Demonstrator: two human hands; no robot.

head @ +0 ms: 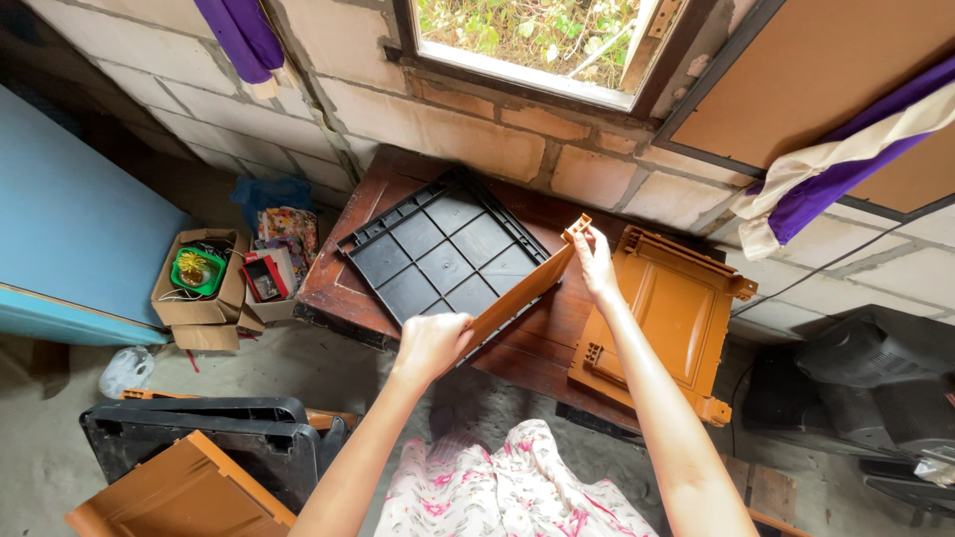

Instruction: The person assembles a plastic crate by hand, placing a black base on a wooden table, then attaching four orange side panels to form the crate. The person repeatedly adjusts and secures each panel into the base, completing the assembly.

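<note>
Both my hands hold a long orange plastic panel (pixel 522 290) edge-up over a dark wooden table (pixel 542 333). My left hand (pixel 430 344) grips its near end and my right hand (pixel 595 261) pinches its far end by a notched tab. Just left of the panel, a black ribbed plastic panel (pixel 438 256) lies flat on the table, touching the orange one along its edge. To the right of my right arm, a larger orange moulded panel (pixel 667 318) lies on the table's right end.
A brick wall with a window (pixel 527 40) rises behind the table. Cardboard boxes (pixel 204 283) of small items stand on the floor at left beside a blue board (pixel 70 219). Black and orange panels (pixel 204 452) lie at lower left. A dark bulky object (pixel 865 383) sits at right.
</note>
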